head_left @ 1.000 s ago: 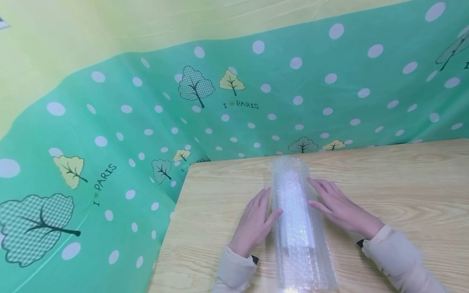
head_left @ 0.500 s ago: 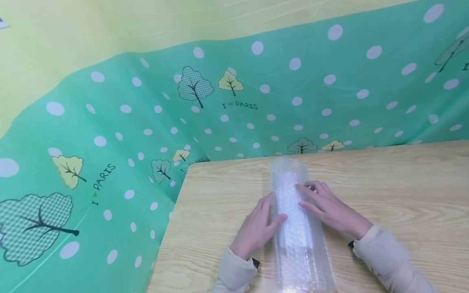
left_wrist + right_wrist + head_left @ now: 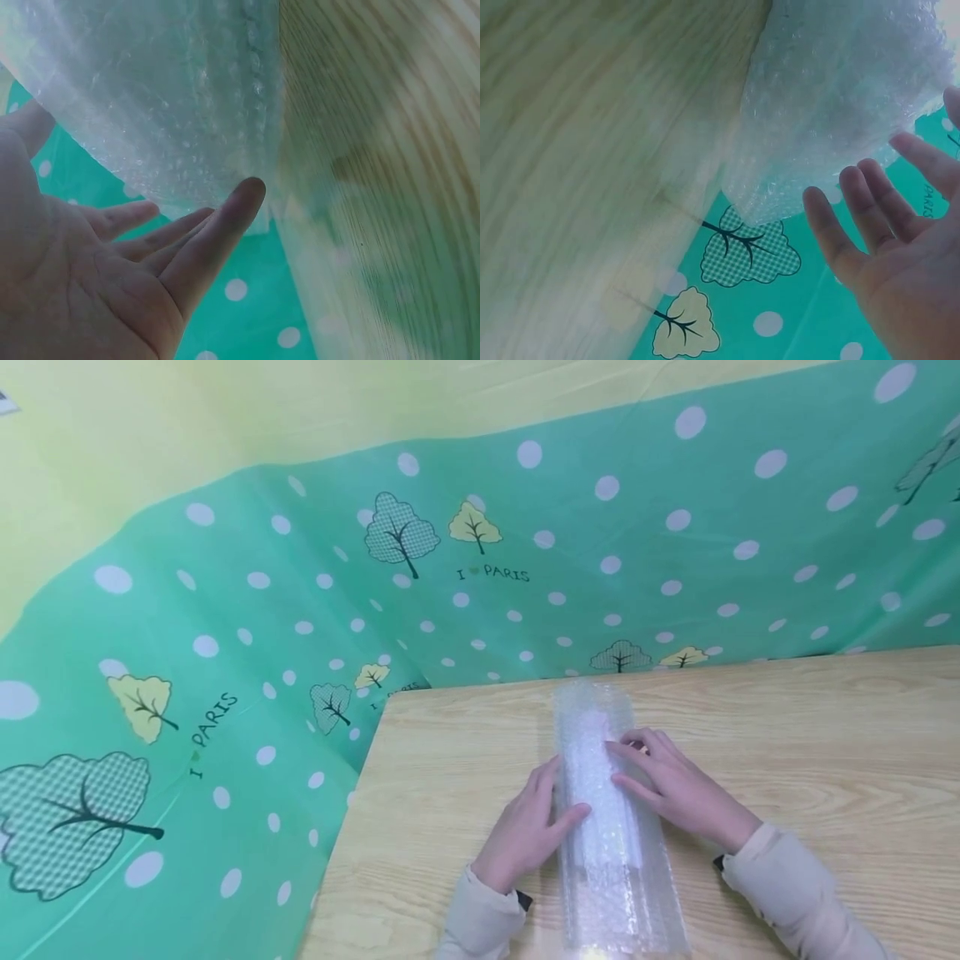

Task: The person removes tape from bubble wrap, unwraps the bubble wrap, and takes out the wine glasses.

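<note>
A long, flat bundle of clear bubble wrap (image 3: 600,877) lies on the table in the head view, its length running away from me. A white, elongated thing shows through the layers, its kind hidden by the wrap. On the bundle's left side my left hand (image 3: 525,831) rests with its fingers along the edge and its thumb on top. From the right, my right hand (image 3: 686,789) touches the wrap's upper surface with its fingertips and thumb. Both wrist views show extended fingers beside the bubble wrap (image 3: 150,82), (image 3: 840,97).
The wooden table (image 3: 840,760) reaches back to a green dotted cloth (image 3: 525,568) printed with trees, hanging behind it and along the left. The table's left edge lies a little beyond my left hand.
My right hand has moved left from the bundle's right edge onto its top. My left thumb has shifted slightly further over the wrap. The bundle has barely moved.
</note>
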`<state>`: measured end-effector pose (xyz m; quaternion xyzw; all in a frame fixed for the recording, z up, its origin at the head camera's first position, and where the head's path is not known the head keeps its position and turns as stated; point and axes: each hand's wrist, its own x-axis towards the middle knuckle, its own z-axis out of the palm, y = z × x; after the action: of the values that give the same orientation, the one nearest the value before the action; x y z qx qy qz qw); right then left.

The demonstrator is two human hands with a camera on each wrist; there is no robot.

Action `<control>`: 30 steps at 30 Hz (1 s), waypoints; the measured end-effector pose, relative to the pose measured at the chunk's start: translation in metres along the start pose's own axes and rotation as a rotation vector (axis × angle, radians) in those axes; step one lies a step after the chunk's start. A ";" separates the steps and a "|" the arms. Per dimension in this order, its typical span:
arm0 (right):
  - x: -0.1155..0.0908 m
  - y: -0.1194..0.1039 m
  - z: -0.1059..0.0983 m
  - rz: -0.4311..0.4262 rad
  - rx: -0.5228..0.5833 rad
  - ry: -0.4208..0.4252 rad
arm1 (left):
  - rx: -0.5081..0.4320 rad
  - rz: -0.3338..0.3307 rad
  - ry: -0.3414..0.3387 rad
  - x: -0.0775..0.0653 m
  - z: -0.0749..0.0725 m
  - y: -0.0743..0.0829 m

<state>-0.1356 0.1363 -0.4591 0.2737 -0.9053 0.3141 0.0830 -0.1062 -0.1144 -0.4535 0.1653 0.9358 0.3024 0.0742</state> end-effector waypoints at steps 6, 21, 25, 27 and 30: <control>0.000 -0.002 0.000 0.000 -0.009 0.019 | -0.007 0.002 -0.011 0.001 0.000 0.003; 0.003 -0.007 0.001 -0.046 -0.051 0.064 | 0.002 0.018 -0.012 0.001 0.000 0.005; 0.004 -0.009 0.001 -0.050 -0.056 0.069 | -0.001 0.012 -0.011 0.002 0.001 0.004; 0.004 -0.010 0.002 -0.050 -0.058 0.072 | -0.002 0.008 -0.013 0.002 0.001 0.003; 0.003 -0.011 0.002 -0.043 -0.058 0.071 | 0.000 0.007 -0.019 0.001 0.001 0.003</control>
<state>-0.1325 0.1265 -0.4545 0.2791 -0.9044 0.2956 0.1297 -0.1061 -0.1112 -0.4522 0.1715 0.9344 0.3012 0.0821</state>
